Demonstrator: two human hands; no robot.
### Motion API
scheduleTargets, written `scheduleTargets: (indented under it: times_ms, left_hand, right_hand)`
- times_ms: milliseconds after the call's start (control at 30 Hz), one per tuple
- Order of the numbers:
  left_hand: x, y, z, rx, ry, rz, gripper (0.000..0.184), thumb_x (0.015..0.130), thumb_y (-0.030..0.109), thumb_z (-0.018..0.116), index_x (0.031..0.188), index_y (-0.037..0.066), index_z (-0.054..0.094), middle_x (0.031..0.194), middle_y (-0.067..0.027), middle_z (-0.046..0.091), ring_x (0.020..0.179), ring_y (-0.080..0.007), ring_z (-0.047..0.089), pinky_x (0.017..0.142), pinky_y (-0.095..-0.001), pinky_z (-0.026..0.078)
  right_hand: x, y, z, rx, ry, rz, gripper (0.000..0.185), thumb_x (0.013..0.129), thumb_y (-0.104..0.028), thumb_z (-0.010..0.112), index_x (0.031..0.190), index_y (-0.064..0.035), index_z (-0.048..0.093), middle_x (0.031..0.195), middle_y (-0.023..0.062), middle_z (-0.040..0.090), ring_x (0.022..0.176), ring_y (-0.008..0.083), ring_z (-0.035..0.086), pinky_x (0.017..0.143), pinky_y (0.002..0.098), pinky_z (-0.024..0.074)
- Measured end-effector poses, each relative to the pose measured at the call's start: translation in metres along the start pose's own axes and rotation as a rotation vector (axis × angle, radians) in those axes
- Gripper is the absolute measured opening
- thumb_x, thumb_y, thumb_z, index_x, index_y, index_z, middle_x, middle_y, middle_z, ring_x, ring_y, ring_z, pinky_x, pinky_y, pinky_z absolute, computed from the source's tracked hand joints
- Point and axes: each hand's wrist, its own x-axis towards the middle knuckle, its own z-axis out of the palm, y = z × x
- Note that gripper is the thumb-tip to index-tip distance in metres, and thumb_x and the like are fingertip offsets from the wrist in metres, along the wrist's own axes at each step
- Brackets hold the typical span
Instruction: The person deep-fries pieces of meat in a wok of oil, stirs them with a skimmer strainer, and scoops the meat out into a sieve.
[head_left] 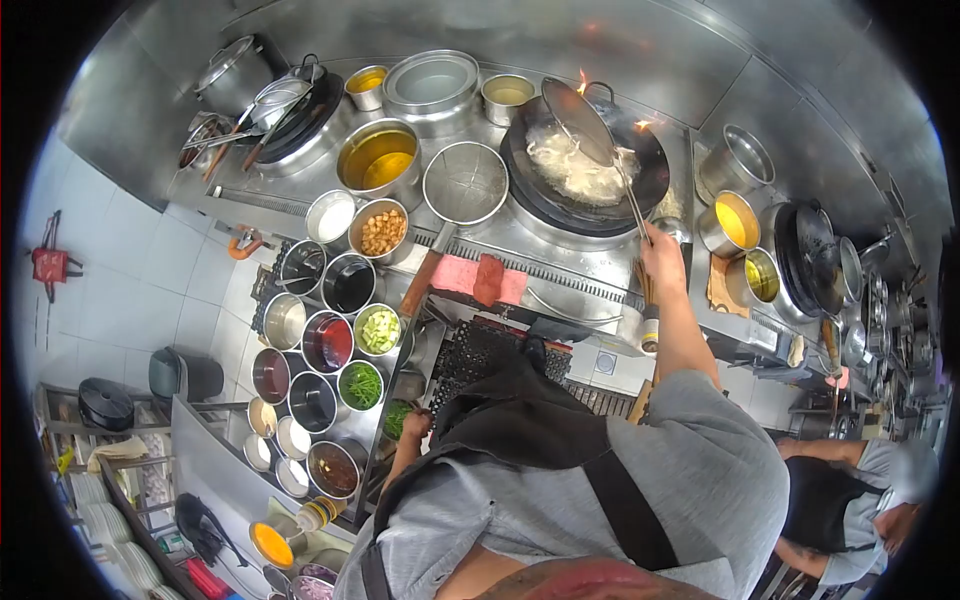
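Observation:
My right hand (664, 256) is closed around the handle of a large perforated skimmer (580, 122). The skimmer's round head hangs tilted over the black wok (650, 172), where pale pieces of food (572, 168) bubble in liquid. Flames (583, 82) show at the wok's back edge. Low on the left, beside the counter edge, my left hand (418, 423) has its fingers curled near some green vegetables (396, 418); whether it holds anything is too small to tell. Left of the wok, a round wire strainer (465, 183) rests with its wooden handle (421, 284) pointing toward me.
Metal pots of sauces and chopped ingredients (380, 329) line the left counter. A pot of yellow oil (381, 160) stands behind them. Pink cloths (508, 284) lie on the stove's front edge. Further right are more woks (812, 250) and another person (840, 505) at lower right.

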Motion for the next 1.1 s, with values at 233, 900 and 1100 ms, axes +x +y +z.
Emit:
scheduleTargets:
  times_ms: [233,900,1100]
  left_hand:
    - [-0.035,-0.073,0.036,0.376,-0.303,0.085,0.029,0.078,0.032,0.057,0.095,0.009,0.067,0.097,-0.0167,0.066,0.086,-0.0302,0.065,0.072,-0.0405,0.051]
    - [0.068,0.139,0.006,0.146,-0.118,0.165,0.037,0.08,0.04,0.05,0.099,0.014,0.067,0.103,-0.0168,0.065,0.098,-0.0317,0.062,0.081,-0.0427,0.049]
    - [0.08,0.103,0.001,0.448,-0.338,0.447,0.033,0.08,0.036,0.051,0.095,0.011,0.067,0.102,-0.0168,0.065,0.096,-0.0339,0.061,0.08,-0.044,0.049]
  right_hand:
    - [-0.031,0.042,-0.012,-0.044,0.013,0.077,0.036,0.078,-0.012,0.054,0.113,-0.0089,0.061,0.094,0.0258,0.061,0.094,0.0406,0.058,0.082,0.0461,0.0459]
    - [0.057,0.067,0.045,-0.167,0.104,0.137,0.044,0.076,-0.017,0.065,0.119,-0.0172,0.056,0.099,0.0185,0.064,0.086,0.0355,0.063,0.074,0.0465,0.0505]
    - [0.012,0.067,0.05,-0.133,0.047,0.07,0.045,0.081,-0.025,0.064,0.124,-0.0131,0.052,0.097,0.0194,0.062,0.087,0.0373,0.061,0.076,0.0456,0.0498]
